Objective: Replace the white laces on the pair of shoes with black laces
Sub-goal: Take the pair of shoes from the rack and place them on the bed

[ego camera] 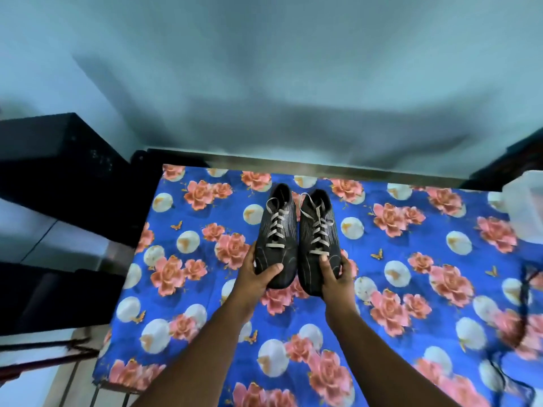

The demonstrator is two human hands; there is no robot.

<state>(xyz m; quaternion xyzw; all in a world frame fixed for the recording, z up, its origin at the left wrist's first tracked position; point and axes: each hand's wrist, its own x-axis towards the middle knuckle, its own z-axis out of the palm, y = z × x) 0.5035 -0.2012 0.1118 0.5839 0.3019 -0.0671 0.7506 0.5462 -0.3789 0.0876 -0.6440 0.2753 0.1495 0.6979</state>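
Observation:
Two dark shoes stand side by side on a blue flowered cloth [205,289], toes toward me. The left shoe [276,224] and the right shoe [318,230] both carry white laces [274,227] threaded through their eyelets. My left hand [258,274] grips the toe of the left shoe, thumb on top. My right hand [335,277] grips the toe of the right shoe the same way. Thin black laces [524,304] lie blurred on the cloth at the far right.
The cloth covers a table against a pale wall. A dark box [58,171] stands to the left beyond the table edge. A white container [526,207] sits at the right edge. Floor shows at the lower left.

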